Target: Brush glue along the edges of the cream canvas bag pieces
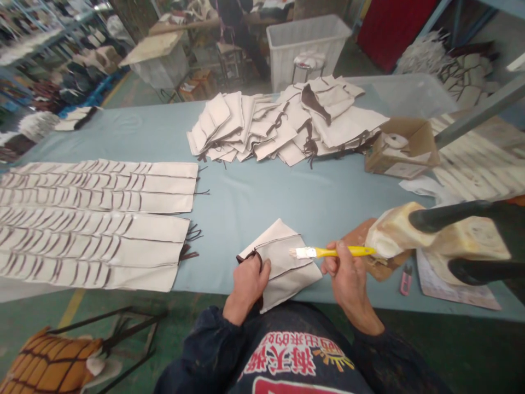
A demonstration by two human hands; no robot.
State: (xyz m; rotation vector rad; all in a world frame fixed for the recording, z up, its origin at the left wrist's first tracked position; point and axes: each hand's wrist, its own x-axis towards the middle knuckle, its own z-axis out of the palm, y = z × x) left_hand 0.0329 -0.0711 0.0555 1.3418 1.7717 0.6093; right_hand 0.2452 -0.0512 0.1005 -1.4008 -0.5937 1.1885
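My left hand (pixel 251 282) is closed on the dark-trimmed end of a cream fabric piece (pixel 283 287), which lies on the table's front edge. My right hand (pixel 346 276) grips the yellow handle of a paintbrush (pixel 324 251). The brush's whitish bristles point left, over the middle of the fabric piece; whether they touch it I cannot tell. To the right of my right hand lies a stained, cream-coloured plastic container (pixel 394 227) on a brown board (pixel 361 235). A small pink-handled cutter or snips (pixel 406 280) rests beside it.
Overlapping rows of cream pieces with dark edging (pixel 90 246) cover the table's left side. A loose heap of similar pieces (pixel 270 123) lies at the back. A cardboard box (pixel 404 148) holds a white roll. A white bin (pixel 307 49) and a person (pixel 235 27) are beyond the table.
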